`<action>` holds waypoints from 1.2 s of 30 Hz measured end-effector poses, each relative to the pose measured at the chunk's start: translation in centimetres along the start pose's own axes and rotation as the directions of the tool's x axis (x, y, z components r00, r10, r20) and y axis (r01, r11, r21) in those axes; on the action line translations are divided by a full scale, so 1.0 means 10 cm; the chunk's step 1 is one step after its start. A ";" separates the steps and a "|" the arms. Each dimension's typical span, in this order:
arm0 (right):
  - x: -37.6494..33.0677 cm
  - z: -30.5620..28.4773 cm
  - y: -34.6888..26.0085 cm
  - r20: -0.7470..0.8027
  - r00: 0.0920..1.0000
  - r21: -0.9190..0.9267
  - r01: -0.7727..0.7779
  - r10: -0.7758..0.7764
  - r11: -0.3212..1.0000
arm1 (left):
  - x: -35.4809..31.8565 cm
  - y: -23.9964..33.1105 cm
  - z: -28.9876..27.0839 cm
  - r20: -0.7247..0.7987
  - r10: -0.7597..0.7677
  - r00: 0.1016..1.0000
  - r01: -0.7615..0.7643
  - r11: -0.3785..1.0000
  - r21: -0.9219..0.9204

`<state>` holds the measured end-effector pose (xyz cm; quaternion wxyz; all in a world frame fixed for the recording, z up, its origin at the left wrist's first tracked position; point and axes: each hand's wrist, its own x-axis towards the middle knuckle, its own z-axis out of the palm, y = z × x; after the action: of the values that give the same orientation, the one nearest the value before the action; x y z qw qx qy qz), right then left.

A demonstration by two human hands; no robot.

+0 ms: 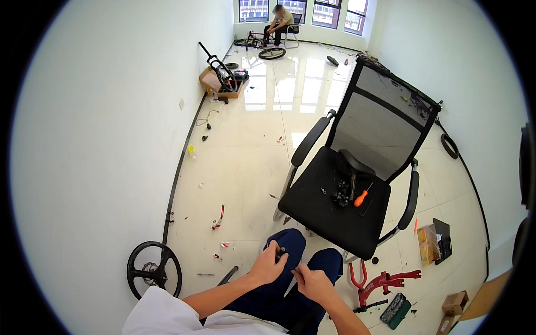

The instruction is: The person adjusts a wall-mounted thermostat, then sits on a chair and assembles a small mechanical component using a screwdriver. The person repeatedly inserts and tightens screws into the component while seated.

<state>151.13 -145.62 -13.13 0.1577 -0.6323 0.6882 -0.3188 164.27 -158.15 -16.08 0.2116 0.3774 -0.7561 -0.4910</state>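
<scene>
Above my knees, my left hand (267, 269) is closed around a small dark part (280, 254), whose kind I cannot make out. Close by on the right, my right hand (314, 283) makes a pinch; whatever lies between its fingertips is too small to name. In front of my knees stands a black mesh-back chair (301, 215). Its seat carries a black bicycle saddle (354, 162), an orange-handled screwdriver (361, 199), a cluster of small black parts (340, 196) and a thin hex key (367, 207).
A black spoked wheel (134, 272) leans by the left wall. Right of my legs lie a red bicycle frame (375, 286), a green case (395, 310) and a yellow box (429, 245). An open carton (231, 95) holds parts farther off. A person (282, 19) sits by the windows.
</scene>
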 end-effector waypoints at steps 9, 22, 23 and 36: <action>0.01 -0.06 0.17 0.128 0.986 -0.134 0.126 -0.108 0.983 | 0.05 0.04 0.04 0.081 -0.037 0.996 0.032 0.997 0.070; -0.04 -0.12 0.00 0.282 0.945 0.173 -0.222 0.168 0.960 | 0.01 -0.06 0.04 0.175 -0.102 0.979 0.105 0.994 -0.007; -0.05 -0.10 0.01 0.288 0.942 0.222 -0.242 0.173 0.945 | -0.01 -0.09 0.06 0.173 -0.111 0.979 0.120 0.992 -0.040; 0.75 -0.43 -0.22 0.135 0.677 0.986 -0.167 0.724 -0.028 | 0.57 0.43 -0.12 0.164 -0.224 0.961 0.273 0.657 -0.702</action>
<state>149.02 -151.84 -7.17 0.4604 -0.0169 0.5012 -0.7325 159.95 -162.23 -11.97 0.2492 0.3485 -0.4511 -0.7829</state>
